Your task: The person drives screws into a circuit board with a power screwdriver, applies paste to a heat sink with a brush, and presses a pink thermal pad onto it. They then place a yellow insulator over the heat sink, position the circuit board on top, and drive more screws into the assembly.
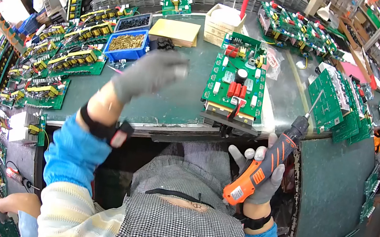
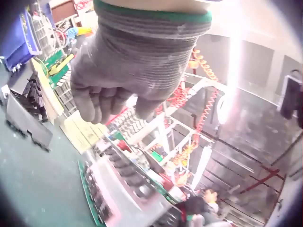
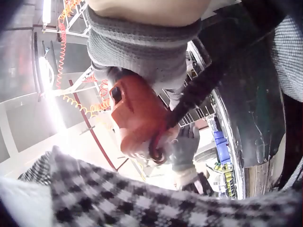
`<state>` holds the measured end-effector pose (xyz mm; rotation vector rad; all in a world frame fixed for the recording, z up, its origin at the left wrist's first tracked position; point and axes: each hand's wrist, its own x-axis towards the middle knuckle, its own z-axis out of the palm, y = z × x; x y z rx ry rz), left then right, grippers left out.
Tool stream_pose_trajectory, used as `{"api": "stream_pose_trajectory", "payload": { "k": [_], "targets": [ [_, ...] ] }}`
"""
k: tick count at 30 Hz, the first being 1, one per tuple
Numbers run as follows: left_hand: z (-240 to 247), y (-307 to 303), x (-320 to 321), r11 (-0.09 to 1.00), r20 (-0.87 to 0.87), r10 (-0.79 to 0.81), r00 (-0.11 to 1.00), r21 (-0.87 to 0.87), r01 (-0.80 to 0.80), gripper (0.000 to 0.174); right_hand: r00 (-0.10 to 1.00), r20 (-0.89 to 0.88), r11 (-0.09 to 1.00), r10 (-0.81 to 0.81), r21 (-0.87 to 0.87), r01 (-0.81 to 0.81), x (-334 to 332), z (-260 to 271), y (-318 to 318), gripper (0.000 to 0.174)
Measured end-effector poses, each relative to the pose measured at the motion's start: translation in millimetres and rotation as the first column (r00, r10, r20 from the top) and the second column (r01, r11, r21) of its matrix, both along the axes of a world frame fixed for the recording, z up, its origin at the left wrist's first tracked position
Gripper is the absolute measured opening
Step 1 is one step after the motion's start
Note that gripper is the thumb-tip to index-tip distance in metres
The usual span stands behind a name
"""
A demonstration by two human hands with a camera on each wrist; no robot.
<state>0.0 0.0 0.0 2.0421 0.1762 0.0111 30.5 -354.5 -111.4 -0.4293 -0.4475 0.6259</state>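
The gloved left hand [image 1: 151, 76] is above the bench, left of a green circuit board [image 1: 229, 73] with red and white components. In the left wrist view, the fingers [image 2: 106, 101] of the left hand [image 2: 137, 61] bend loosely downward, with no object visible in them. At the bench's front edge, the gloved right hand [image 1: 266, 189] grips an orange and black power screwdriver [image 1: 261, 173], its bit pointing up and right. The right wrist view shows the driver's orange body [image 3: 137, 113] under the right hand [image 3: 142, 61].
A blue bin of brass-coloured pieces [image 1: 127, 43] and a bin of black parts [image 1: 134, 23] stand behind the left hand. Yellow sheets [image 1: 174, 30] and a cream box [image 1: 222, 23] are farther back. Boards with yellow parts [image 1: 76, 62] line the left; upright boards [image 1: 325, 103] stand at right.
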Motion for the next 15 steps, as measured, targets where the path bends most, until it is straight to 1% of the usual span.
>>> {"api": "stream_pose_trajectory", "payload": {
  "k": [1, 2, 3, 4, 5, 7, 8, 9, 10, 11, 13, 14, 15],
  "targets": [
    [4.2, 1.4, 0.0, 1.000, -0.001, 0.004, 1.000, 0.009, -0.004, 0.054, 1.000, -0.023, 1.000, 0.005, 0.027, -0.004, -3.5, 1.4, 4.6, 0.076],
    [-0.5, 11.0, 21.5, 0.955, -0.034, 0.178, 0.983, -0.234, -0.181, 0.055, 0.999, -0.044, 0.998, 0.006, 0.059, -0.004, -4.9, 2.2, 8.8, 0.075],
    [-27.8, 24.8, 52.3, 0.916, 0.024, 0.172, 0.985, -0.372, -0.151, 0.055, 1.000, -0.006, 1.000, -0.014, 0.014, 0.014, 2.4, 7.2, 5.3, 0.073],
    [-41.6, 23.4, 76.1, 0.921, 0.009, 0.194, 0.981, -0.346, -0.179, 0.058, 0.999, 0.002, 0.999, -0.035, -0.007, 0.035, 4.5, 9.4, 3.4, 0.072],
    [-44.6, 22.4, 94.1, 0.932, -0.019, 0.216, 0.976, -0.293, -0.212, 0.061, 0.998, -0.009, 0.998, -0.058, -0.005, 0.058, 1.9, 8.8, 9.3, 0.071],
    [-42.5, 15.0, 120.2, 0.951, -0.123, 0.187, 0.975, -0.224, -0.211, 0.068, 0.997, -0.047, 0.998, -0.063, -0.006, 0.063, 1.9, 10.8, 18.2, 0.068],
    [-57.8, 15.5, 138.1, 0.953, -0.101, 0.146, 0.984, -0.253, -0.168, 0.073, 0.997, -0.047, 0.998, -0.060, -0.027, 0.058, 5.8, 12.6, 15.6, 0.068],
    [-60.6, 9.7, 147.1, 0.952, -0.042, 0.093, 0.995, -0.288, -0.102, 0.071, 0.997, -0.055, 0.998, -0.055, -0.043, 0.053, 7.9, 13.0, 14.9, 0.067],
    [-62.7, 4.9, 156.6, 0.939, -0.071, 0.146, 0.987, -0.304, -0.161, 0.068, 0.991, -0.133, 1.000, -0.019, 0.002, 0.019, 13.6, 8.3, 11.6, 0.079],
    [-66.8, 1.5, 162.2, 0.920, -0.103, 0.199, 0.974, -0.324, -0.223, 0.066, 0.993, -0.110, 0.999, -0.030, -0.019, 0.028, 17.7, 8.4, 8.6, 0.079],
    [-67.5, -1.4, 154.9, 0.881, -0.081, 0.119, 0.990, -0.452, -0.143, 0.066, 0.996, -0.071, 0.998, -0.045, -0.055, 0.041, 24.3, 9.1, 8.5, 0.080],
    [-68.3, -1.8, 150.9, 0.853, -0.067, 0.081, 0.994, -0.512, -0.104, 0.067, 0.996, -0.085, 0.999, -0.040, -0.039, 0.036, 23.9, 14.1, 11.9, 0.080],
    [-74.0, 2.6, 151.5, 0.868, -0.097, 0.078, 0.992, -0.482, -0.115, 0.069, 0.997, -0.063, 0.998, -0.047, -0.050, 0.044, 26.7, 14.0, 11.4, 0.080]
  ]
}}
